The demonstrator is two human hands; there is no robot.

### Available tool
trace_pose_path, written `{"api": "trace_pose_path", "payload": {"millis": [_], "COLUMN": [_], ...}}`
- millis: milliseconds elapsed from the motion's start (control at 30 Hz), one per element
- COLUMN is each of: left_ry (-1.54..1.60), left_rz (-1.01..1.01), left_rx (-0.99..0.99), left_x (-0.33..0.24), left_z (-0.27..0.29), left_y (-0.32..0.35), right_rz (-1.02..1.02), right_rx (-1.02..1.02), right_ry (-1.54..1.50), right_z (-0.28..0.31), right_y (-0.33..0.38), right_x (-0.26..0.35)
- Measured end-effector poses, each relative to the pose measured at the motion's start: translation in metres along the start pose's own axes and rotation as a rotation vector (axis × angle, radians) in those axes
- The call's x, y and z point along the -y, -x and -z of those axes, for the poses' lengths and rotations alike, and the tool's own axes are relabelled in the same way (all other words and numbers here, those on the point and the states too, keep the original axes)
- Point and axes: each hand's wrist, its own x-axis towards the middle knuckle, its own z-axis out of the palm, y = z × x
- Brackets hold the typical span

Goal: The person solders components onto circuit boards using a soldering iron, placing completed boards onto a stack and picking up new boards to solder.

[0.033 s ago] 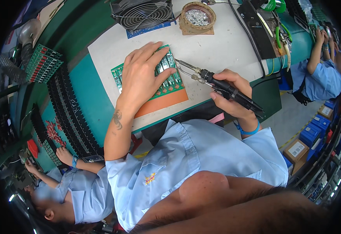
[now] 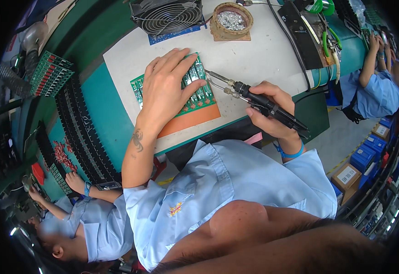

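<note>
My left hand (image 2: 165, 86) lies flat over a green circuit board panel (image 2: 204, 93), fingers and thumb apart, covering its middle. Beneath the panel an orange sheet (image 2: 192, 119) sticks out along the near side. In my right hand (image 2: 281, 98) is a black soldering iron (image 2: 243, 88), gripped between thumb and fingers. A thin metal tube runs alongside the iron's shaft. The iron's tip points left, close to the upper right edge of the panel; whether it touches cannot be made out.
Behind the panel stand a fan (image 2: 169, 18) with a wire guard and a round pot (image 2: 231, 20) of silvery bits. Pliers (image 2: 334, 39) and a cable are at the right. Black slotted racks (image 2: 83, 123) and upright green boards (image 2: 51, 75) line the left. Co-workers sit on both sides.
</note>
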Motion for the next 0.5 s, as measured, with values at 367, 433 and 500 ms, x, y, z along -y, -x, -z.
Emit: {"api": "trace_pose_path", "payload": {"millis": [367,433,500], "left_ry": [0.056,0.066,0.075], "left_rz": [0.050,0.064,0.077], "left_rx": [0.050,0.050,0.051], "left_x": [0.006,0.005,0.004], "left_z": [0.009,0.009,0.010], "left_y": [0.008,0.008,0.008], "right_rz": [-0.010,0.016,0.043], "right_rx": [0.023,-0.005,-0.033], "right_ry": [0.026,0.022,0.018], "right_z": [-0.010,-0.013,-0.016], "right_y": [-0.006,-0.010,-0.012], "right_x": [-0.004,-0.009,-0.011]}}
